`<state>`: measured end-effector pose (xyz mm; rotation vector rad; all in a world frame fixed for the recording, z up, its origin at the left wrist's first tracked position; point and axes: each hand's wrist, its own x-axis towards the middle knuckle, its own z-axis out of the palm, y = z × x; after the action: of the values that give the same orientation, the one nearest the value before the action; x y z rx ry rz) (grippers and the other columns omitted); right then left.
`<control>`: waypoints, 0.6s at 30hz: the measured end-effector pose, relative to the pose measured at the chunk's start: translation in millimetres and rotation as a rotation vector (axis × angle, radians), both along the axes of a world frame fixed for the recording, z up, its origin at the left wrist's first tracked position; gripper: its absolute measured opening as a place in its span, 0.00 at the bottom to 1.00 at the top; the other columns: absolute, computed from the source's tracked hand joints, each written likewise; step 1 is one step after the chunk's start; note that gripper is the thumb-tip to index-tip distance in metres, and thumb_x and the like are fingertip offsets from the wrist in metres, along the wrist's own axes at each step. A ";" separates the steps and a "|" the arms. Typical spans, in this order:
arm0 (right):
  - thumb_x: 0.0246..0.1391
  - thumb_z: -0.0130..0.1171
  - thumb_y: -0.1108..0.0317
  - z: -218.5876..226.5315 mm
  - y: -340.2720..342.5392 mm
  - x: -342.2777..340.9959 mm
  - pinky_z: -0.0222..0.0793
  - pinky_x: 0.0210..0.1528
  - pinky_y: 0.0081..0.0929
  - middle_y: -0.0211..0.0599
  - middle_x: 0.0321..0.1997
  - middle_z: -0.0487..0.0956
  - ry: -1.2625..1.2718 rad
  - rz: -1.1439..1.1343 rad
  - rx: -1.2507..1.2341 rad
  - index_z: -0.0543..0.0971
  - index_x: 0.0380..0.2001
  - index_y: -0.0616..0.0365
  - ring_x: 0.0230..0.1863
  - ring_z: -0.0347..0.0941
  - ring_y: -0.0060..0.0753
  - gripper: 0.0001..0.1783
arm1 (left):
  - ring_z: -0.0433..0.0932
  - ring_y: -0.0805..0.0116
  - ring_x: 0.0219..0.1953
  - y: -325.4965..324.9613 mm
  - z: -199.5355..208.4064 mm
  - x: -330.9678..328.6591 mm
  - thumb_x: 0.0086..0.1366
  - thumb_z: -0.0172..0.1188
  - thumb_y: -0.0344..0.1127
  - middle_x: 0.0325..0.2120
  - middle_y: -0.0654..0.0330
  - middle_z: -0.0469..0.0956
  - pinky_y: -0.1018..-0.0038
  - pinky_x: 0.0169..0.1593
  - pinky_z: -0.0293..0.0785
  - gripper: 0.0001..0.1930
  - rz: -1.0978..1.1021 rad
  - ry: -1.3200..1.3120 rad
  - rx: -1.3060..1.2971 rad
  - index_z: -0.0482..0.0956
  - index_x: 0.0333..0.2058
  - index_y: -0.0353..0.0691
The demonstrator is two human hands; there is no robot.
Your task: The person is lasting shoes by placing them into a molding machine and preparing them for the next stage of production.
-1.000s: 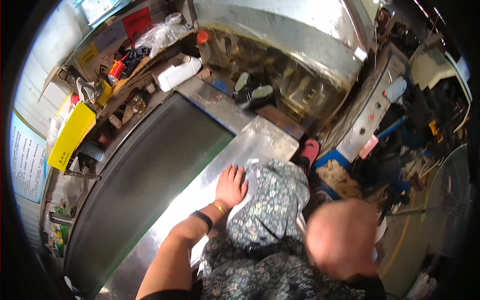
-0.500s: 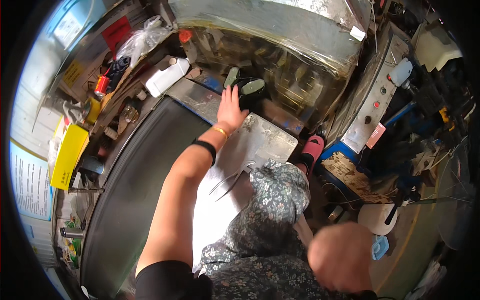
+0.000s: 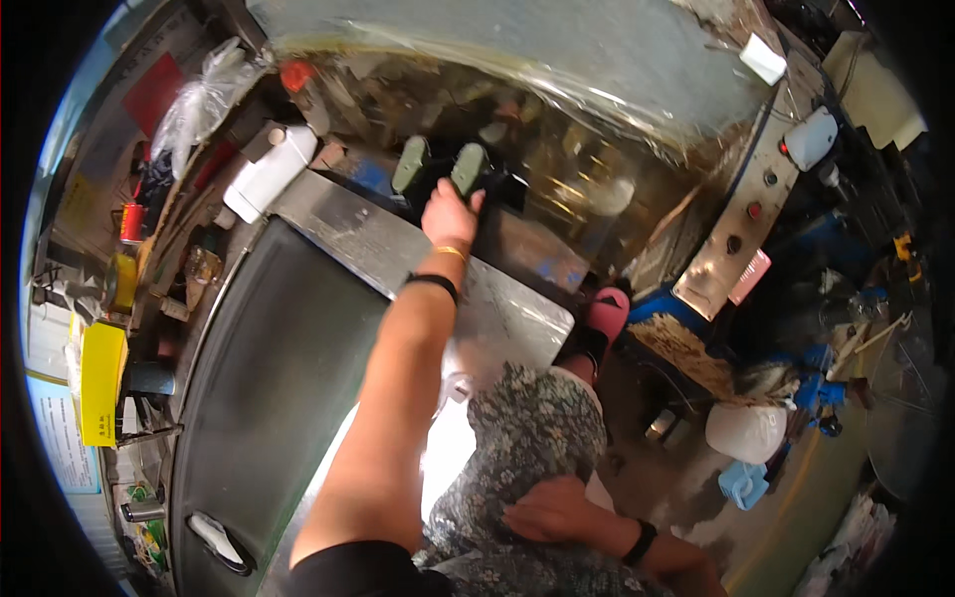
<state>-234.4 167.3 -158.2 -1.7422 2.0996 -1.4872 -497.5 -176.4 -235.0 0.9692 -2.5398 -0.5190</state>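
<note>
My left hand (image 3: 453, 215) reaches forward over the metal ledge, its fingers closed at the near end of a dark shoe with a green sole (image 3: 471, 167). Just left of it stands a second green-soled shoe (image 3: 411, 164), apart from the hand. A gold bracelet and a black band circle my left wrist. My right hand (image 3: 549, 508) rests on the dark floral apron (image 3: 532, 428) over my lap, fingers stretched out and holding nothing. On the dark conveyor belt (image 3: 269, 388), near its lower end, lies a white-and-black shoe-shaped piece (image 3: 221, 543).
A white jug (image 3: 271, 171) stands beyond the belt's far left corner. The left shelf bears a red can (image 3: 131, 223) and a yellow box (image 3: 102, 383). To the right are a control panel (image 3: 741, 234), a white tub (image 3: 746, 432) and a blue basket (image 3: 743, 485).
My left hand has gone from spread fingers near the shoes to a grip on the right one. My right hand has come onto my lap. The white-and-black piece has appeared on the belt.
</note>
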 end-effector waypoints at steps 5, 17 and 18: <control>0.48 0.71 0.68 -5.4 -6.8 3.1 0.71 0.25 0.22 0.27 0.31 0.82 -0.019 -0.070 -0.173 0.84 0.41 0.53 0.25 0.78 0.25 0.14 | 0.74 0.43 0.57 -19.5 20.5 20.1 0.57 0.69 0.50 0.53 0.39 0.75 0.57 0.59 0.71 0.37 -0.243 -0.153 -0.018 0.65 0.59 0.36; 0.44 0.65 0.66 7.1 1.0 40.3 0.75 0.43 0.42 0.39 0.34 0.82 -0.113 0.034 -0.154 0.82 0.31 0.58 0.37 0.79 0.47 0.10 | 0.78 0.41 0.54 205.5 159.6 402.9 0.58 0.69 0.39 0.49 0.38 0.78 0.56 0.60 0.72 0.23 -0.995 0.191 0.284 0.80 0.48 0.31; 0.48 0.62 0.64 7.6 5.8 50.4 0.74 0.45 0.44 0.42 0.38 0.82 -0.227 0.085 -0.038 0.81 0.36 0.59 0.41 0.78 0.53 0.13 | 0.78 0.40 0.52 216.1 162.1 411.6 0.58 0.69 0.42 0.49 0.39 0.78 0.56 0.58 0.73 0.24 -1.010 0.187 0.132 0.80 0.48 0.32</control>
<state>-184.0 173.1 -150.6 -1.5677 1.8761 -1.6238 -85.9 39.7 -72.9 -0.4094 -2.6747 -0.9797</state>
